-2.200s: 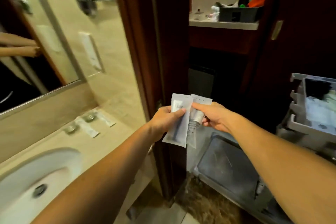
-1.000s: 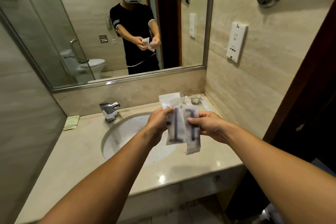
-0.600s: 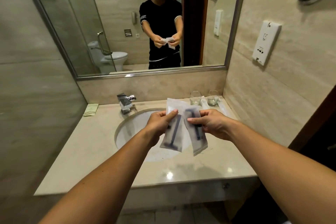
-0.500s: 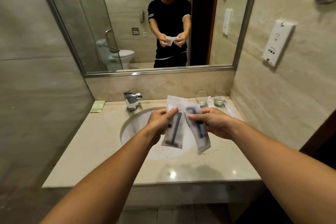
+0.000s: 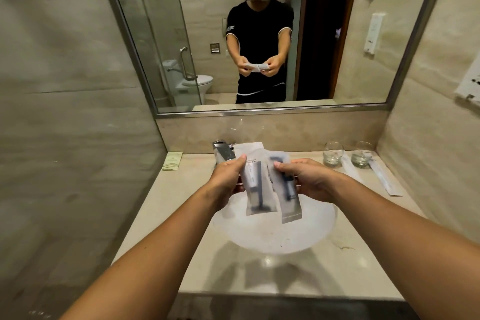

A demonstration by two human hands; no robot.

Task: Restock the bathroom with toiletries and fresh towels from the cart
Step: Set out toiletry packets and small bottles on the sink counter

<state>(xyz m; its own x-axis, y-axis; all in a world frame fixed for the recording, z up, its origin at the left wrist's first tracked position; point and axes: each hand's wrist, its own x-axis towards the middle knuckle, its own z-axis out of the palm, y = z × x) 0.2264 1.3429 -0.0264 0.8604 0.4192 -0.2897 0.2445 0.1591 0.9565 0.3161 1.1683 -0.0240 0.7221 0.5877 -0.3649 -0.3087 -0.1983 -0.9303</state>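
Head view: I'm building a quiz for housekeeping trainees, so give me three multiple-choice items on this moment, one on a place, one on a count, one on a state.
1. Where are the two razor packets?
A. Flat on the counter by the glasses
B. Held above the sink
C. Inside the basin

2. How many drinking glasses stand on the counter?
A. One
B. Two
C. Four

3. How are the hands holding the packets?
A. Each hand pinches its own packet
B. The right hand holds both
C. Both hands are open and hold nothing

Answers:
1. B: the left packet and right packet hang over the sink.
2. B: two glasses stand at the counter's back right.
3. A: the left hand and right hand each pinch one packet's upper part.
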